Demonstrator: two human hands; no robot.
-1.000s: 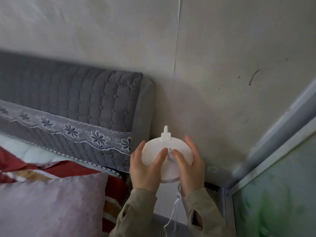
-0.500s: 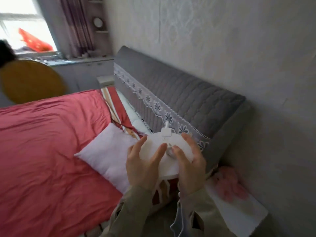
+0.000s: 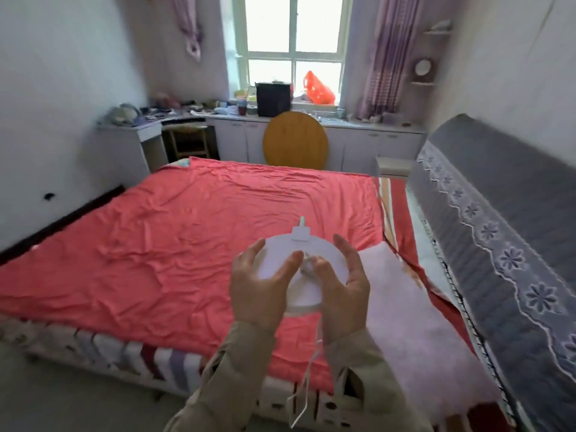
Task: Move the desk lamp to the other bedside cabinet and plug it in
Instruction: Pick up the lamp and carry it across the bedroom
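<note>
The carrying step is being performed: the desk lamp [image 3: 304, 269] is being held in mid-air above the near edge of the bed [image 3: 187, 238], at about 6 o'clock in the view, and has not yet been set down on any cabinet.

Going from left to right, a cluttered bench [image 3: 149, 118] is being seen at 10 o'clock against the far wall, loaded with small items too blurred to be told apart. At 12 o'clock a dark box-like container [image 3: 273, 99] is standing under the window; its contents cannot be made out. An orange bag [image 3: 318, 88] is lying on the sill beside it, contents hidden.

The left hand [image 3: 258, 291] is being curled around the left rim of the lamp's round white top, and the right hand [image 3: 343, 291] is being curled around the right rim, both closed on the lamp, thumbs meeting near the centre. The cord [image 3: 307, 378] is hanging loose below, between the sleeves.

A pale pillow [image 3: 411, 322] is lying at 4 o'clock, and the grey padded headboard [image 3: 498, 244] is running along 3 o'clock. At 1 o'clock, beyond the headboard's far end, a small white cabinet [image 3: 393, 166] is showing; this is judged to be the destination. The next move is judged to call for the lamp being carried around the bed, with the trailing cord being kept clear of feet and bedding
</note>
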